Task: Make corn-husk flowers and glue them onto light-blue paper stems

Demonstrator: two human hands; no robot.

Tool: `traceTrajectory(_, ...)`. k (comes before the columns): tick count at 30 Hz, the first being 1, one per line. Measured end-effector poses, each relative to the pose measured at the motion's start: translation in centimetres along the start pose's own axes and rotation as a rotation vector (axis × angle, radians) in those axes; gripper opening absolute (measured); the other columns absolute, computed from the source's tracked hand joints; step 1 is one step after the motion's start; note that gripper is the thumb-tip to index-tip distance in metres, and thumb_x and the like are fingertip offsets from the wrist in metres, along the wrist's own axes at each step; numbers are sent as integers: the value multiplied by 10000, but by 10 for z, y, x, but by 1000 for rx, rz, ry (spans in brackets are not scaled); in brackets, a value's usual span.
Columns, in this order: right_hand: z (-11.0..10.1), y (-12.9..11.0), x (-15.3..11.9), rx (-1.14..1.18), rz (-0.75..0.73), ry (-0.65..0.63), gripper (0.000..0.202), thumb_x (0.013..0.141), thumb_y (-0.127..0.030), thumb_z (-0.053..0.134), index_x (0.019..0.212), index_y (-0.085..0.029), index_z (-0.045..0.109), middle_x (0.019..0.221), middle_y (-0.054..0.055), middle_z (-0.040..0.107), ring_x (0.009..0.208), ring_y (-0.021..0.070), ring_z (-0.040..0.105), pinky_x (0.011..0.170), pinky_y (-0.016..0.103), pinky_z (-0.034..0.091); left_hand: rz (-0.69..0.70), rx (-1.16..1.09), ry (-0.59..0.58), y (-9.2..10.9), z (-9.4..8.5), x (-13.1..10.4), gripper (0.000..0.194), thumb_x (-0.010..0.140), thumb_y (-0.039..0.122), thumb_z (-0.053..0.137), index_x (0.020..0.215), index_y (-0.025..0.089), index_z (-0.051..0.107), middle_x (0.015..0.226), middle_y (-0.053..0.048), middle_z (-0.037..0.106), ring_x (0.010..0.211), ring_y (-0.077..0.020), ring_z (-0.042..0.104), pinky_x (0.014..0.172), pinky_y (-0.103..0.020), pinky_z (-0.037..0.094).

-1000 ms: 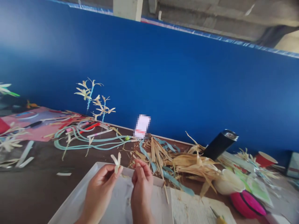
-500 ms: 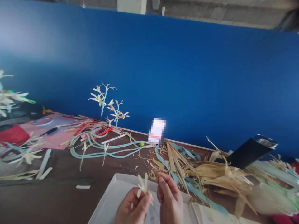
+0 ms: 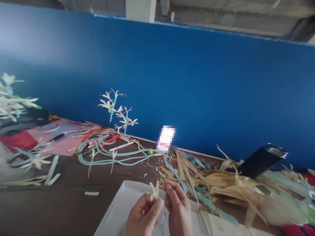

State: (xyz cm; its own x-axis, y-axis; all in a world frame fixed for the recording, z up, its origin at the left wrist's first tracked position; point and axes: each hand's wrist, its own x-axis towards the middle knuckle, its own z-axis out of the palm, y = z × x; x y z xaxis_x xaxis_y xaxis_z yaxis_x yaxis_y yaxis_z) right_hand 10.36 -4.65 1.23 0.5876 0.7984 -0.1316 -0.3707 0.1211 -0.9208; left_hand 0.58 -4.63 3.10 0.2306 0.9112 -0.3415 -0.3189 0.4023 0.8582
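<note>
My left hand [image 3: 144, 213] pinches a small pale husk flower [image 3: 155, 190] between thumb and fingers, with its narrow petals pointing up. Close beside it, to the right, my right hand [image 3: 179, 208] is closed in a pinch. Whatever lies between its fingertips is too small to make out. Both hands are over a shallow white tray [image 3: 114, 208] at the front of the brown table. The flower's lower end is hidden behind the left thumb.
Dried husk strips [image 3: 221, 183] and blue-green ribbon [image 3: 214, 203] lie to the right, near a tilted dark flask [image 3: 261, 160]. Looped pale-blue cord [image 3: 98, 162] lies to the left. Finished flower stems [image 3: 113, 106] stand against the blue panel [image 3: 197, 82], left of a blurred bright screen [image 3: 166, 139].
The left hand and its flower have shifted slightly right, closer to the right hand. The right hand stays pinched in nearly the same place. The camera view has tilted a little.
</note>
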Motion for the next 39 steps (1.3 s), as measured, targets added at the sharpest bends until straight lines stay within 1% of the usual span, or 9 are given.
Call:
traceTrajectory(3, 2, -4, -2, -2, 0, -6, 337, 659, -399, 725, 870, -141, 678, 691, 28, 591, 460, 57, 332, 429, 191, 261, 88, 4, 20, 5, 0, 1, 478, 541, 567, 731, 631, 146, 526, 500, 61, 397, 434, -34, 228, 435, -183, 163)
traceTrajectory(6, 3, -5, -3, -43, -5, -39, 335, 650, -395, 720, 854, -133, 677, 672, 19, 580, 445, 59, 327, 416, 201, 241, 145, 80, -4, 7, -1, 3, 415, 590, 518, 717, 635, 143, 546, 513, 52, 422, 459, -55, 292, 445, -188, 207)
traceTrajectory(8, 3, -5, -2, -69, -15, -64, 334, 636, -381, 719, 852, -129, 677, 624, 2, 562, 434, 60, 319, 413, 205, 230, 214, 126, 23, 7, -2, 3, 380, 629, 501, 690, 637, 144, 561, 518, 45, 444, 468, -65, 322, 452, -193, 239)
traceTrajectory(12, 1, -2, 2, -129, -13, -90, 319, 628, -371, 714, 835, -130, 682, 471, -55, 441, 418, 70, 303, 410, 210, 211, 322, 192, 14, 7, -4, 6, 297, 669, 434, 671, 664, 151, 583, 568, 27, 522, 531, -90, 424, 516, -200, 323)
traceTrajectory(15, 2, 0, 3, -147, -8, -93, 319, 637, -372, 709, 842, -129, 686, 448, -66, 405, 422, 74, 311, 413, 211, 214, 372, 212, 20, 6, -5, 10, 262, 677, 401, 662, 652, 153, 581, 570, 27, 537, 555, -100, 457, 553, -206, 355)
traceTrajectory(21, 1, 1, 3, -122, -25, -119, 303, 653, -357, 692, 852, -128, 685, 469, -56, 423, 433, 71, 327, 421, 206, 229, 414, 248, 1, 5, -4, 11, 216, 697, 357, 638, 655, 152, 587, 591, 14, 567, 575, -114, 490, 573, -218, 379)
traceTrajectory(28, 0, 0, 3, -106, -10, -138, 287, 665, -354, 685, 853, -138, 676, 489, -42, 461, 427, 67, 335, 425, 207, 239, 513, 392, 7, 3, -6, 11, 216, 734, 365, 619, 688, 153, 620, 650, -8, 610, 604, -125, 516, 590, -218, 400)
traceTrajectory(33, 3, -3, 0, -100, 9, -124, 286, 629, -356, 704, 827, -151, 675, 491, -44, 469, 430, 67, 341, 426, 197, 245, 520, 426, 3, -1, -7, 15, 207, 743, 363, 606, 710, 160, 633, 673, -11, 632, 622, -132, 542, 598, -213, 406)
traceTrajectory(39, 1, -2, 2, -82, 1, -133, 304, 653, -424, 724, 799, -164, 665, 540, -40, 491, 439, 60, 340, 425, 194, 247, 504, 410, -4, 1, -7, 15, 241, 732, 392, 619, 675, 157, 618, 632, -7, 622, 591, -127, 528, 566, -204, 396)
